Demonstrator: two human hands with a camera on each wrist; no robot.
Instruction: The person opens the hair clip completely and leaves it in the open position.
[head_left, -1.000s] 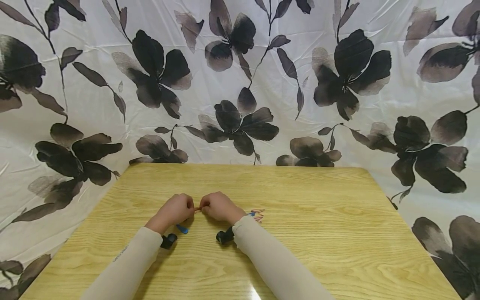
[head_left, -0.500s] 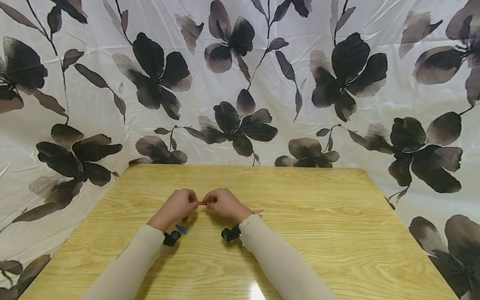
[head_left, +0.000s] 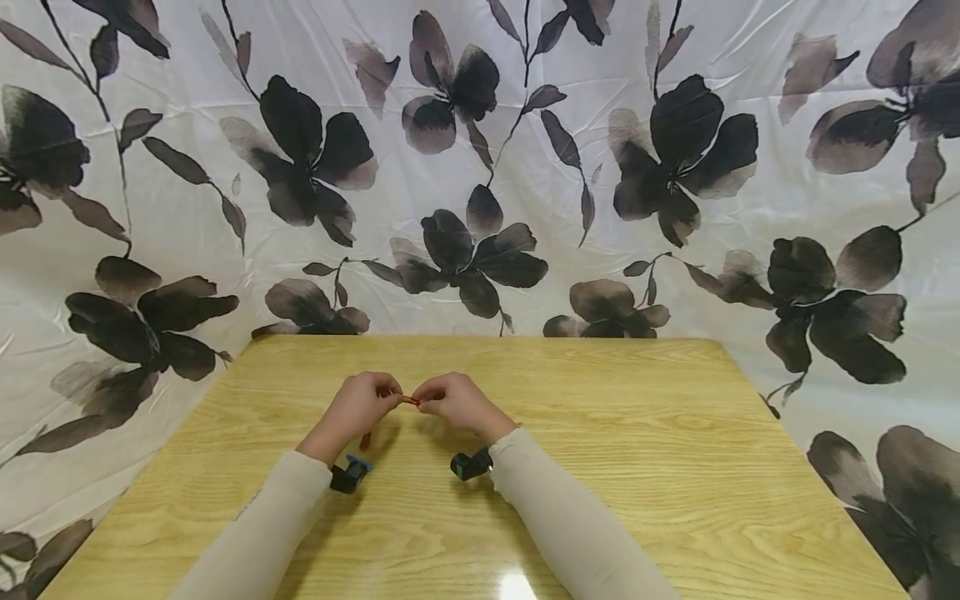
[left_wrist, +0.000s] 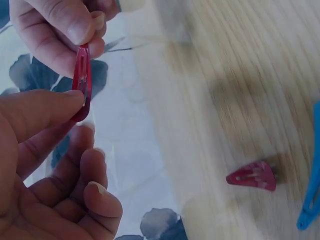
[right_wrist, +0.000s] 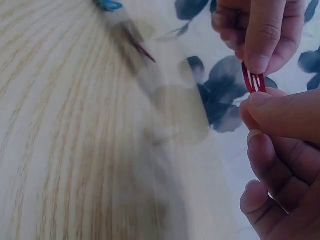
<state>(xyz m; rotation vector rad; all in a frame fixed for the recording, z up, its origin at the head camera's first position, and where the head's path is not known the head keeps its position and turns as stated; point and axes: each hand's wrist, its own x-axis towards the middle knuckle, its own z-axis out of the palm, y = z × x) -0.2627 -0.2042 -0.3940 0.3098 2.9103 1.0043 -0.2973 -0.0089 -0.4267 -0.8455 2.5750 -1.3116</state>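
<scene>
A red snap hair clip (left_wrist: 82, 70) is stretched between both hands above the table. My left hand (head_left: 362, 408) pinches its wide end between thumb and index finger, the other fingers loosely curled below. At the narrow tip, my right hand (head_left: 461, 406) pinches it with thumb and fingertips. In the right wrist view the held clip (right_wrist: 254, 82) shows its slots, its ends covered by fingers. A second red snap clip (left_wrist: 252, 176) lies on the table below my left hand, near a blue snap clip (left_wrist: 312, 185).
The wooden table (head_left: 600, 467) reaches back to a floral cloth (head_left: 480, 167). A dark wrist camera (head_left: 348, 477) hangs under the left wrist, overlapping the blue clip, and another camera (head_left: 470, 465) is under the right. Blurred clips (right_wrist: 110, 5) show at the right wrist view's top.
Both hands have moved away from me and slightly right with the held clip. The loose red clip shows beside my left hand; clips beyond the right wrist are now hidden behind it.
</scene>
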